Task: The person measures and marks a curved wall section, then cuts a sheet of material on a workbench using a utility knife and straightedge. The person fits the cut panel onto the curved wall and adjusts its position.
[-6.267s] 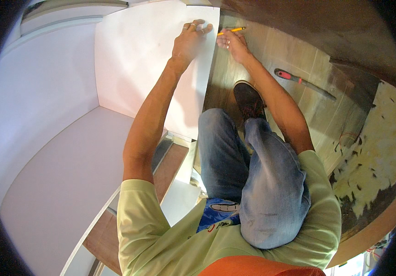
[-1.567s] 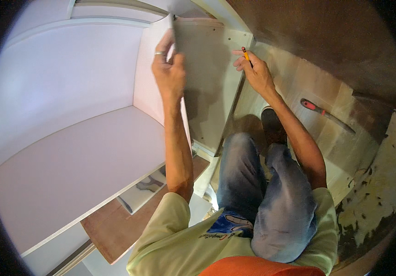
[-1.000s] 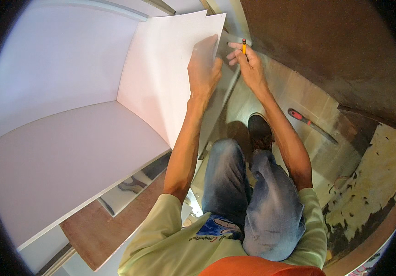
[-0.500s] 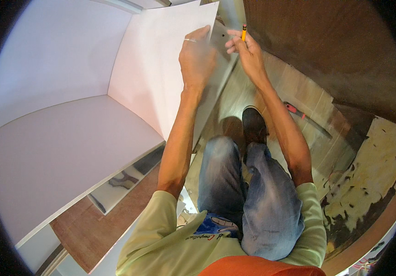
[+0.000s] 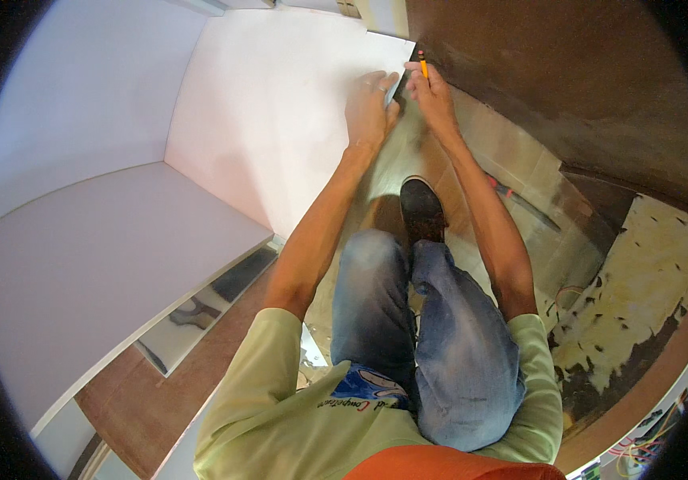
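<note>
At the top centre, my left hand (image 5: 370, 110) grips the right edge of a large white panel (image 5: 256, 88), fingers on its face and thumb at the edge side. A pale bluish sliver shows between the thumb and fingers; whether it is the panel's edge or a separate piece is unclear. Just right of that edge, my right hand (image 5: 438, 104) is closed around a yellow pencil (image 5: 424, 67), its eraser end pointing up. The right fingertips are close to the panel's far right corner; whether they touch it is hard to tell.
A grey-white board (image 5: 120, 264) lies at left, above a brown board (image 5: 152, 400). A dark brown wooden panel (image 5: 568, 88) stands at right. On the floor lies a red-handled tool (image 5: 524, 202). A glue-smeared panel (image 5: 640, 280) and loose wires (image 5: 652, 440) are at lower right.
The white panel's right edge has shifted right toward the brown panel. My left hand has moved right and slightly down in the view, closer to my right hand, which still holds the pencil.
</note>
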`<state>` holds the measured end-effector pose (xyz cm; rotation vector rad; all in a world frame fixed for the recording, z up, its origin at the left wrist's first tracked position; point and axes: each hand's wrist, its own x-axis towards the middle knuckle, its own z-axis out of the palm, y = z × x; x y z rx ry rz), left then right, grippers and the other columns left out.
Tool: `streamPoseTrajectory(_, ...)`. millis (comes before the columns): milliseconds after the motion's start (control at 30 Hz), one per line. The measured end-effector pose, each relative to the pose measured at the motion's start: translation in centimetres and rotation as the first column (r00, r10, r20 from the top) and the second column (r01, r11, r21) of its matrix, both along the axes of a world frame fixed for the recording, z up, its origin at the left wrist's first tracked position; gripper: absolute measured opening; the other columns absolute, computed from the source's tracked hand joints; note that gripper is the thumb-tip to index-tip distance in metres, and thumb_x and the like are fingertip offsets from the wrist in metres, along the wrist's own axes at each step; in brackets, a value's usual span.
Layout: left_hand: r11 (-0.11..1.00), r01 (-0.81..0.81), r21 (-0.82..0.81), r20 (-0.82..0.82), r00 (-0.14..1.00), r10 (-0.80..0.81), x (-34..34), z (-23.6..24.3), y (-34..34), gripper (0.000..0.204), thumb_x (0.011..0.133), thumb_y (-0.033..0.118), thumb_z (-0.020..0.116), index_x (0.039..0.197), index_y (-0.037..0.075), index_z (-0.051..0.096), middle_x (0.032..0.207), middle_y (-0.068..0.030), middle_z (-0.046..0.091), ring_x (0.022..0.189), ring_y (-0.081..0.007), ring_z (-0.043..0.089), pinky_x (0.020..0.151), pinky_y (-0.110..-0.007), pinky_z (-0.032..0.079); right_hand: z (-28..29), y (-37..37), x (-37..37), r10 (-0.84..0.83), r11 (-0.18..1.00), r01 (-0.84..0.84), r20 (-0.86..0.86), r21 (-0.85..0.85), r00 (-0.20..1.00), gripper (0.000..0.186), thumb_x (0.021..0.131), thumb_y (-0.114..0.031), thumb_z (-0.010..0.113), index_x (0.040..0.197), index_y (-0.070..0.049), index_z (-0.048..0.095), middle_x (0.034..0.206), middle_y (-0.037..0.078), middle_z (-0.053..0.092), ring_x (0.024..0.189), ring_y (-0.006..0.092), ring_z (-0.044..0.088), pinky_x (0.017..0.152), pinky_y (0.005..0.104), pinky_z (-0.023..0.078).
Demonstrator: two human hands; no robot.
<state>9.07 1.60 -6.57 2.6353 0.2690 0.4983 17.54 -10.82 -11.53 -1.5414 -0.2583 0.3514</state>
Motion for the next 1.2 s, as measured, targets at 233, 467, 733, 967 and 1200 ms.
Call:
streamPoseTrajectory(233, 0.999, 0.024, 0.048, -0.019, 1.000, -0.023, 0.0, -2.1, 0.3, 0.047, 0.079, 0.013, 0.070, 0.125, 0.018, 0.070, 0.130, -0.0074, 0.063, 0.124, -0.0300, 0.056, 0.103, -0.046, 0.044, -1.3, 2.1, 0.8, -0.302, 0.923, 0.309, 0.068, -0.230, 0.951, 0.032, 0.102, -0.035, 0.062, 0.098, -0.004, 0.064, 0.079, -0.002, 0.056, 0.073, 0.0093, 0.051, 0.067, 0.0269, 0.043)
streamPoseTrajectory(467, 0.997, 0.041, 0.060, -0.067, 0.997, -0.036, 0.1, -2.6, 0.3, 0.052, 0.078, 0.017, 0.077, 0.130, 0.019, 0.066, 0.134, -0.0081, 0.058, 0.127, -0.0315, 0.052, 0.103, -0.050, 0.042, 0.8, -0.4, 1.4, -0.311, 0.927, 0.339, 0.176, -0.159, 0.934, 0.031, 0.101, -0.035, 0.064, 0.101, -0.005, 0.072, 0.074, -0.003, 0.058, 0.069, 0.0094, 0.052, 0.064, 0.0278, 0.043)
streamPoseTrajectory(733, 0.995, 0.068, 0.069, -0.010, 0.998, -0.067, 0.1, -2.1, 0.5, 0.048, 0.081, 0.018, 0.075, 0.128, 0.016, 0.066, 0.133, -0.0110, 0.059, 0.126, -0.0336, 0.053, 0.104, -0.050, 0.043, 2.5, -3.6, 3.3, -0.060, 0.866, 0.222, 0.348, -0.448, 0.936, 0.041, 0.101, -0.046, 0.060, 0.113, -0.009, 0.075, 0.078, 0.006, 0.072, 0.071, 0.0167, 0.068, 0.070, 0.0324, 0.052)
streamPoseTrajectory(967, 0.987, 0.159, 0.028, -0.039, 0.987, -0.158, 1.1, -2.2, 2.6, 0.036, 0.089, 0.014, 0.066, 0.125, 0.017, 0.070, 0.133, -0.0086, 0.062, 0.124, -0.0322, 0.055, 0.103, -0.048, 0.045, -1.3, -1.0, 0.9, -0.096, 0.943, 0.123, 0.102, -0.310, 0.990, 0.043, 0.100, -0.048, 0.064, 0.093, -0.005, 0.067, 0.070, 0.000, 0.058, 0.066, 0.0124, 0.055, 0.062, 0.0315, 0.045)
streamPoseTrajectory(1200, 0.982, 0.187, -0.028, -0.155, 0.969, -0.190, 1.5, -3.8, 5.1, 0.037, 0.090, 0.022, 0.067, 0.125, 0.029, 0.074, 0.141, -0.0015, 0.058, 0.135, -0.0277, 0.047, 0.105, -0.049, 0.042, -3.6, 0.5, -1.1, 0.017, 0.993, -0.034, -0.148, -0.111, 0.989, 0.036, 0.098, -0.039, 0.070, 0.083, -0.008, 0.061, 0.072, -0.006, 0.050, 0.066, 0.0060, 0.045, 0.059, 0.0257, 0.037)
